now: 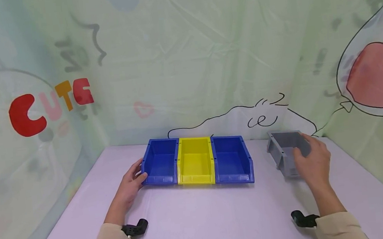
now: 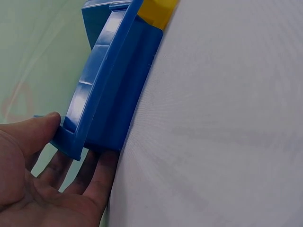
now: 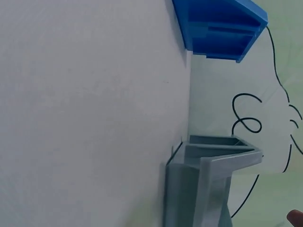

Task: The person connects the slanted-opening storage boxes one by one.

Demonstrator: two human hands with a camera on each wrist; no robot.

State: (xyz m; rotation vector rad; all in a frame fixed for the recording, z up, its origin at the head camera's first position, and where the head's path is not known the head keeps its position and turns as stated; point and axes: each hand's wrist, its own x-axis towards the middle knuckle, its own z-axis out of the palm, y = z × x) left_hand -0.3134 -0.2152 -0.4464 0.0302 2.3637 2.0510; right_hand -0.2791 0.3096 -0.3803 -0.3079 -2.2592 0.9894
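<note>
Four coloured letters (image 1: 66, 94) on the backdrop (image 1: 186, 65) seem to spell "CUTE". On the table (image 1: 216, 218), a left blue bin (image 1: 161, 165), yellow bin (image 1: 196, 162) and right blue bin (image 1: 231, 160) form a left-to-right row, open fronts towards the person. The left hand (image 1: 130, 186) clamps the left blue bin's outer front corner. Apart, rightward, a grey bin (image 1: 286, 152) faces the person, long axis front to back; the right hand (image 1: 315, 161) is at its right side, thumb and fingers apart; whether it grips, I cannot tell.
</note>
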